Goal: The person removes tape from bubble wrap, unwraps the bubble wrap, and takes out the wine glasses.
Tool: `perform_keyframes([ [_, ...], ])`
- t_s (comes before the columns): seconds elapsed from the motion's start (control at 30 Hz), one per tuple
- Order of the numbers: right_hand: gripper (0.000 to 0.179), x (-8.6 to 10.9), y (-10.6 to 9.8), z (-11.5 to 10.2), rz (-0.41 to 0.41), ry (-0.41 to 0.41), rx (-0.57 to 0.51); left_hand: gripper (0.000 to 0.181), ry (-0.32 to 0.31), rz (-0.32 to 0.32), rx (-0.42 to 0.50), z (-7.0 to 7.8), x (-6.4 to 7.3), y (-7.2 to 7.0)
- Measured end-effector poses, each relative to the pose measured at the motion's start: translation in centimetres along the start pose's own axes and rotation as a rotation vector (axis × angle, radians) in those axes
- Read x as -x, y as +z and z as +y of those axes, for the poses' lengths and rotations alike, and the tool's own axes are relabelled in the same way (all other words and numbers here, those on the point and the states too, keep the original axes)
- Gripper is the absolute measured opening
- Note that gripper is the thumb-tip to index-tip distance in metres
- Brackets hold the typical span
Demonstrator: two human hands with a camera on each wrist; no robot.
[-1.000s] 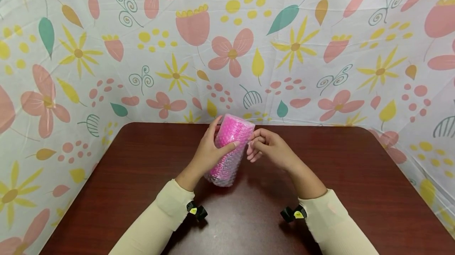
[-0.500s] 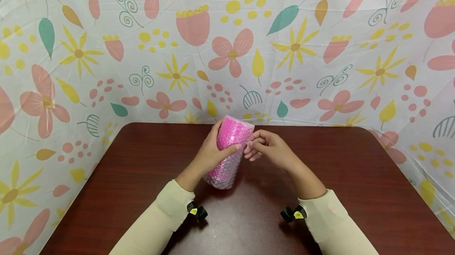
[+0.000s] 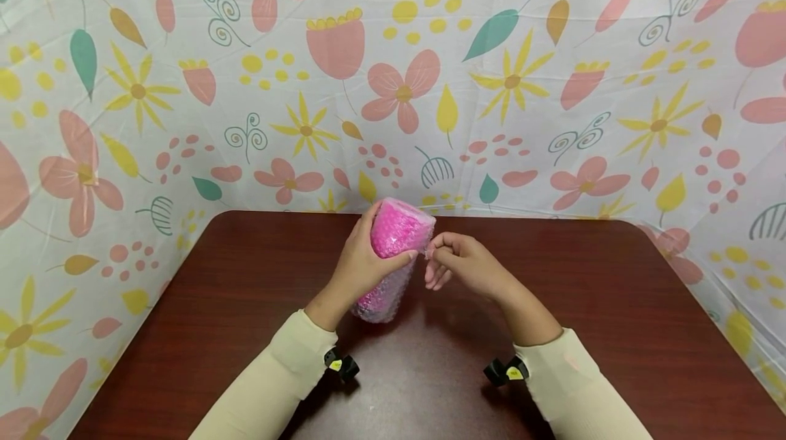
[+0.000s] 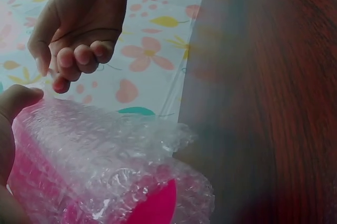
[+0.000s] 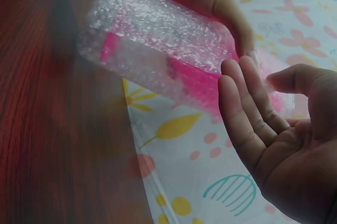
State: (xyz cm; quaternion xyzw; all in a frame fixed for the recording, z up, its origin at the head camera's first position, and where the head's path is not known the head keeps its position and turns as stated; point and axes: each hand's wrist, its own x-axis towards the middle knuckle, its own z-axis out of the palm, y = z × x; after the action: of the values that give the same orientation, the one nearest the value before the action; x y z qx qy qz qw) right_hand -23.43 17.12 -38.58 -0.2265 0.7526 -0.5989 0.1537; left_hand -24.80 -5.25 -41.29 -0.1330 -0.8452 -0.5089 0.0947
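A pink, roughly cylindrical object (image 3: pixel 399 230) stands tilted in clear bubble wrap (image 4: pixel 105 145); what it is cannot be told through the wrap. My left hand (image 3: pixel 364 259) grips the bundle from its left side, thumb across the front. To the right of it, my right hand (image 3: pixel 468 261) pinches a small clear bit at the wrap's edge between thumb and index finger. The other fingers of the right hand (image 5: pixel 284 134) are loosely bent beside the bundle. At the lower end of the roll, the wrap (image 5: pixel 142 18) sticks out past the pink part.
Both hands work above a dark reddish-brown table (image 3: pixel 552 276) with rounded far corners. Behind it and along the sides hangs a white cloth (image 3: pixel 479 106) printed with flowers and leaves. A small black camera (image 3: pixel 342 365) is strapped at each wrist, over cream sleeves.
The bundle has turned a little in my left hand and shifted slightly left. My right hand has moved a bit down, and a small gap to the bundle now shows.
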Motion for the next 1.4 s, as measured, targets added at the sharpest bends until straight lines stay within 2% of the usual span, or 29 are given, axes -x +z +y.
perform_keyframes([
  [0.47,0.019,-0.04,-0.09,0.09,-0.018,0.016,-0.021,0.114,0.039,0.077,-0.09,0.25,0.34,0.15],
  [0.8,0.026,-0.07,0.05,0.16,0.009,0.02,-0.03,0.117,0.156,0.135,-0.21,-0.21,0.3,0.46],
  [0.93,0.025,-0.06,0.09,0.24,0.003,0.002,-0.041,0.117,0.144,0.141,-0.219,-0.35,0.33,0.49],
  [1.2,0.026,0.02,-0.11,0.2,-0.022,-0.041,-0.05,0.113,0.075,0.117,-0.149,-0.13,0.27,0.24],
  [1.4,0.021,0.01,-0.11,0.22,0.013,-0.042,-0.041,0.112,0.042,0.089,-0.132,-0.16,0.25,0.19],
])
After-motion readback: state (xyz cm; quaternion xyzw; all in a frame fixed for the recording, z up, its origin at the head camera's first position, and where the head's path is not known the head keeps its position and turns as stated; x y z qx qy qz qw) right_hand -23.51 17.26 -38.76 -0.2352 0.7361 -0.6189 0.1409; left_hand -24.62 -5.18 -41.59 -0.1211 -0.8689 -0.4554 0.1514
